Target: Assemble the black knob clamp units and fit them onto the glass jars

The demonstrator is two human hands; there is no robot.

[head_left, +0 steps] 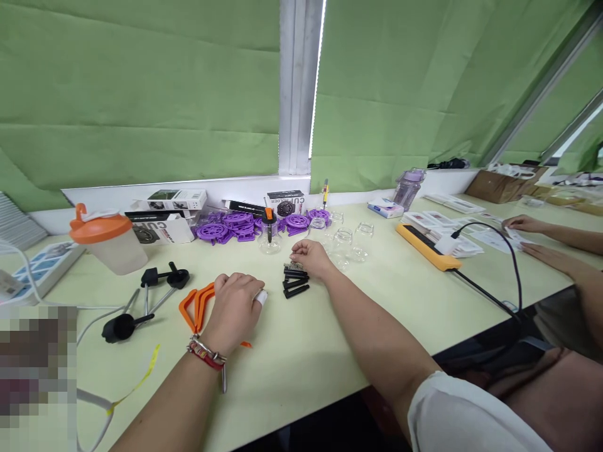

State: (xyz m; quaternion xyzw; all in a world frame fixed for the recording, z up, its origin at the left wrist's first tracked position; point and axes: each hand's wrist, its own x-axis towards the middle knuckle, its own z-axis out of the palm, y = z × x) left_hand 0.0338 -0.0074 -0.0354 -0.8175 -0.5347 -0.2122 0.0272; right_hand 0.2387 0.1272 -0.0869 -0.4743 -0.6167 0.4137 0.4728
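My left hand (236,306) is curled palm down over the table, with a white wrap (262,297) on one finger. Orange bent plastic parts (201,304) lie beside and partly under it; whatever it grips is hidden. My right hand (313,256) has its fingertips pinched together just above small coil springs (293,266). What sits between those fingertips is too small to make out. Several short black plastic pieces (296,286) lie in a row in front of the springs.
Behind are purple plastic parts (230,227), a glass jar with an orange-black top (269,235) and clear glass jars (343,242). Left stand an orange-lidded jug (113,245) and black-ended metal rods (146,301). An orange power strip (426,248) and another person's hands (525,225) are right.
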